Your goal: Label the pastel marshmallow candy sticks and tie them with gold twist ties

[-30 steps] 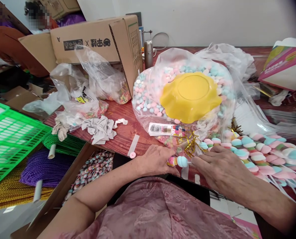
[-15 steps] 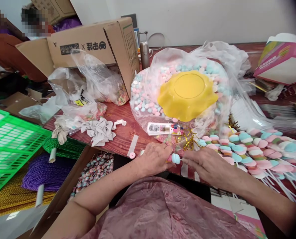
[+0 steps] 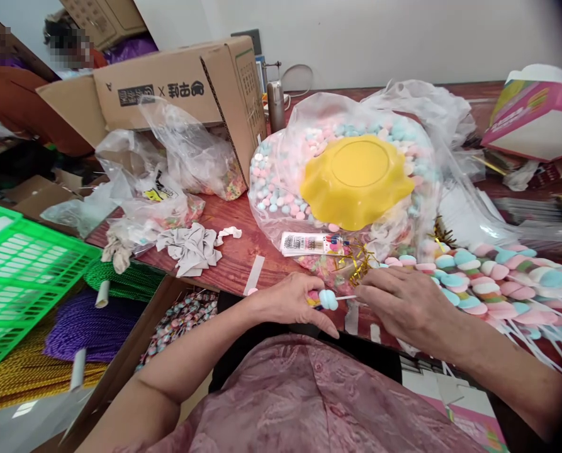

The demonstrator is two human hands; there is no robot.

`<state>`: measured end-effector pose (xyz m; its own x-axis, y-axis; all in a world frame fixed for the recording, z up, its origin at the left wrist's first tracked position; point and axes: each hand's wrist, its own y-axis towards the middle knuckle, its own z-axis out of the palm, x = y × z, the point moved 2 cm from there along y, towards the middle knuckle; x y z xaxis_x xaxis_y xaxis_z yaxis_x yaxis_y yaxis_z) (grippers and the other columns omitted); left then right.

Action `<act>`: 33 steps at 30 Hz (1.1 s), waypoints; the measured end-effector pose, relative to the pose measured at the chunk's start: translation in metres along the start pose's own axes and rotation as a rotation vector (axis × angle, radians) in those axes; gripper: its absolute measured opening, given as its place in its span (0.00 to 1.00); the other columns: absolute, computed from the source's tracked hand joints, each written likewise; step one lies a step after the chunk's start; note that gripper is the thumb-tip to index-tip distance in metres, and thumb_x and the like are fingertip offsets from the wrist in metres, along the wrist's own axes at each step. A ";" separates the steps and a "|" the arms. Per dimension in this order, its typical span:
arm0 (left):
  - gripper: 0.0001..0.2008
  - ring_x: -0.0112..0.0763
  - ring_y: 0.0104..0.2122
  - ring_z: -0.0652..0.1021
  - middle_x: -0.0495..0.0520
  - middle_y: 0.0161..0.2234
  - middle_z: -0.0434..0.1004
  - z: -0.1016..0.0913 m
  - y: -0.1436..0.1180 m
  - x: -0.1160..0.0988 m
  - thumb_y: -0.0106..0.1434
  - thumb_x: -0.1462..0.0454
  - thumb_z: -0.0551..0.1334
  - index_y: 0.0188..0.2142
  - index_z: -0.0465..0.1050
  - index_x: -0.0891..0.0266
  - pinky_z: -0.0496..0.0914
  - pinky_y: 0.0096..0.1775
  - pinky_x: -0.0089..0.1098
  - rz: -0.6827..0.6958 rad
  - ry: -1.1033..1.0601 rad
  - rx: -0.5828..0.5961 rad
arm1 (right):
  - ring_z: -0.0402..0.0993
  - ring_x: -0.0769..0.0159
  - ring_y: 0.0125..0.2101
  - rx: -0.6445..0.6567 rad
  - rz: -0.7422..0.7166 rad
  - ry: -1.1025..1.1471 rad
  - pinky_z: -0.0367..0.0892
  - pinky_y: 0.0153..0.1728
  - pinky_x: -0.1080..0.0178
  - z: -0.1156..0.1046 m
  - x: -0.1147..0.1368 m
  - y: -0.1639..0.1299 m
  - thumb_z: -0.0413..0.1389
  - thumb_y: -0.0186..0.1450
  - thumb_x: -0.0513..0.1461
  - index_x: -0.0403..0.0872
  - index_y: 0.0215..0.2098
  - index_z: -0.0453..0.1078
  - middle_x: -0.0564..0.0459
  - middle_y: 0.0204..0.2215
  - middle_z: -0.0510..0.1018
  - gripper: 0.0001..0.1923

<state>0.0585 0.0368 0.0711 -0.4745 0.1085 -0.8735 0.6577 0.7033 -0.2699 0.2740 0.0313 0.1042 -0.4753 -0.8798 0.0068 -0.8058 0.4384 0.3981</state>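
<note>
- A yellow bowl (image 3: 356, 182) lies upside down on a clear bag of pastel sweets (image 3: 281, 189).
- A cardboard box (image 3: 177, 88) stands at the bench (image 3: 233, 251) back.
- A green crate (image 3: 21, 270) sits far left.

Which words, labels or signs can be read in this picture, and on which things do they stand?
Cardboard box: a printed "X" between two logos, upside down; the logos' characters are too blurred to read.
Small packet before the candy bag: print too small.
Pink box: nothing legible.
</note>
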 end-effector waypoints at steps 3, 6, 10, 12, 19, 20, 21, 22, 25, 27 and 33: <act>0.27 0.30 0.31 0.72 0.46 0.29 0.72 0.000 0.000 0.002 0.45 0.45 0.73 0.35 0.73 0.63 0.61 0.31 0.27 -0.014 0.126 0.056 | 0.66 0.66 0.28 -0.017 -0.044 0.014 0.54 0.30 0.62 0.000 -0.002 0.001 0.45 0.65 0.27 0.45 0.34 0.68 0.53 0.27 0.73 0.13; 0.25 0.30 0.31 0.72 0.46 0.30 0.72 -0.002 -0.001 0.001 0.48 0.46 0.73 0.35 0.73 0.63 0.61 0.32 0.28 0.009 0.185 0.050 | 0.65 0.66 0.26 -0.013 -0.051 -0.012 0.53 0.30 0.62 0.000 0.000 0.005 0.46 0.65 0.28 0.45 0.34 0.68 0.54 0.25 0.72 0.11; 0.21 0.31 0.32 0.74 0.47 0.30 0.74 -0.002 -0.001 -0.002 0.50 0.51 0.73 0.34 0.73 0.63 0.62 0.31 0.27 0.010 0.204 0.095 | 0.62 0.67 0.23 0.021 -0.048 0.012 0.50 0.28 0.62 0.000 0.009 0.012 0.45 0.64 0.28 0.46 0.28 0.66 0.54 0.23 0.71 0.13; 0.20 0.33 0.33 0.75 0.48 0.31 0.75 -0.001 0.000 -0.003 0.50 0.53 0.74 0.35 0.73 0.63 0.63 0.32 0.28 0.000 0.232 0.108 | 0.65 0.67 0.24 0.051 -0.012 0.029 0.51 0.29 0.62 0.001 0.013 0.016 0.45 0.63 0.28 0.45 0.28 0.67 0.53 0.23 0.73 0.12; 0.32 0.44 0.46 0.76 0.55 0.47 0.76 -0.007 -0.007 0.002 0.53 0.52 0.72 0.54 0.65 0.58 0.69 0.44 0.37 0.082 0.342 -0.005 | 0.67 0.68 0.19 0.114 0.227 0.034 0.51 0.24 0.63 0.011 0.006 0.011 0.46 0.71 0.37 0.46 0.26 0.68 0.56 0.18 0.72 0.17; 0.35 0.45 0.48 0.76 0.56 0.49 0.75 -0.009 -0.009 0.005 0.53 0.54 0.72 0.57 0.63 0.56 0.69 0.46 0.38 0.089 0.379 -0.024 | 0.67 0.69 0.20 0.085 0.255 0.067 0.52 0.24 0.63 0.012 0.004 0.009 0.45 0.72 0.38 0.46 0.26 0.69 0.56 0.19 0.73 0.18; 0.36 0.47 0.49 0.76 0.58 0.50 0.75 -0.010 -0.011 0.009 0.53 0.57 0.72 0.59 0.60 0.57 0.69 0.47 0.40 0.077 0.439 -0.057 | 0.68 0.70 0.20 0.058 0.285 0.114 0.54 0.25 0.64 0.014 0.003 0.006 0.46 0.72 0.39 0.46 0.28 0.70 0.56 0.21 0.74 0.17; 0.37 0.48 0.50 0.75 0.60 0.51 0.74 -0.011 -0.013 0.013 0.55 0.59 0.71 0.61 0.58 0.58 0.68 0.49 0.42 0.050 0.517 -0.105 | 0.69 0.70 0.21 0.036 0.315 0.165 0.56 0.25 0.65 0.015 0.002 0.004 0.46 0.73 0.39 0.46 0.29 0.70 0.56 0.23 0.76 0.17; 0.30 0.50 0.51 0.74 0.65 0.50 0.74 -0.012 -0.018 0.021 0.60 0.63 0.65 0.60 0.58 0.63 0.66 0.51 0.46 -0.025 0.732 -0.262 | 0.72 0.70 0.25 0.008 0.399 0.312 0.60 0.26 0.66 0.018 0.000 0.000 0.46 0.72 0.39 0.47 0.29 0.70 0.55 0.25 0.78 0.16; 0.19 0.46 0.48 0.76 0.63 0.47 0.76 -0.010 -0.020 0.022 0.64 0.63 0.60 0.54 0.64 0.64 0.67 0.49 0.42 -0.035 0.748 -0.294 | 0.73 0.70 0.26 0.018 0.433 0.389 0.62 0.26 0.67 0.021 0.000 0.000 0.47 0.72 0.38 0.47 0.28 0.69 0.55 0.26 0.78 0.15; 0.08 0.34 0.31 0.75 0.52 0.31 0.75 -0.010 -0.017 0.010 0.61 0.60 0.62 0.37 0.70 0.62 0.64 0.33 0.30 -0.022 0.510 -0.139 | 0.73 0.68 0.27 -0.107 0.191 0.295 0.64 0.28 0.65 0.021 0.005 0.005 0.48 0.69 0.33 0.46 0.37 0.71 0.52 0.27 0.78 0.10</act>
<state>0.0373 0.0328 0.0711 -0.7344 0.3964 -0.5510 0.5770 0.7920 -0.1994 0.2602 0.0324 0.0872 -0.4790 -0.8058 0.3483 -0.6633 0.5921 0.4577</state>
